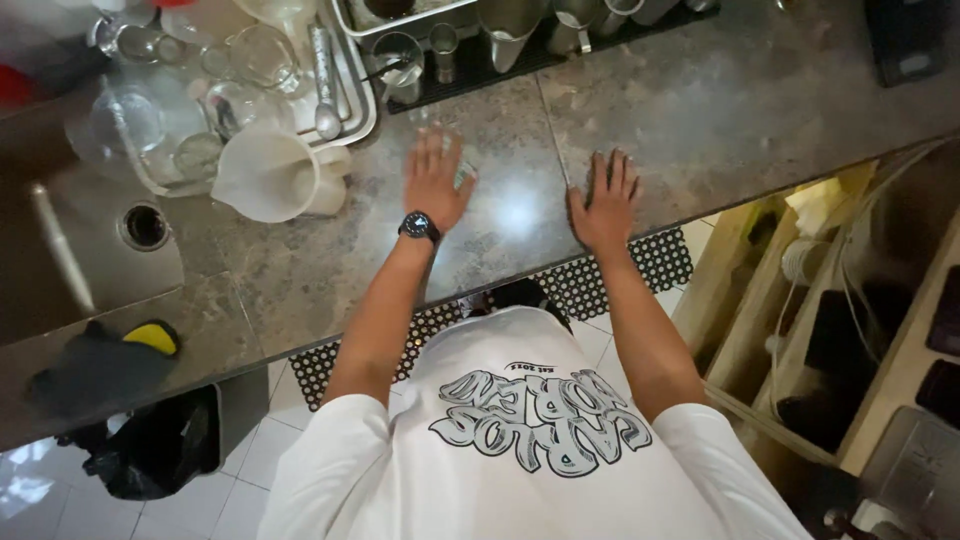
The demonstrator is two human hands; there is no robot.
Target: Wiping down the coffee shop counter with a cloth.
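The left hand (437,180) lies flat on the stone counter (700,110), palm down, fingers straight and close together, holding nothing; a black watch (419,226) sits on its wrist. The right hand (604,203) rests flat on the same counter, well apart from the left, fingers slightly spread, also holding nothing. Both hands lie nearer the counter's front edge than its back. Just beside the left hand, a white plastic jug (268,173) lies on its side. Behind the jug a metal tray (352,95) holds clear glasses and a long spoon (325,85). Along the back edge, a dark mat (470,78) carries metal cups. At the counter's left end is a steel sink (90,250) with a round drain, and near the front left corner a yellow sponge (152,337) lies on a dark cloth.
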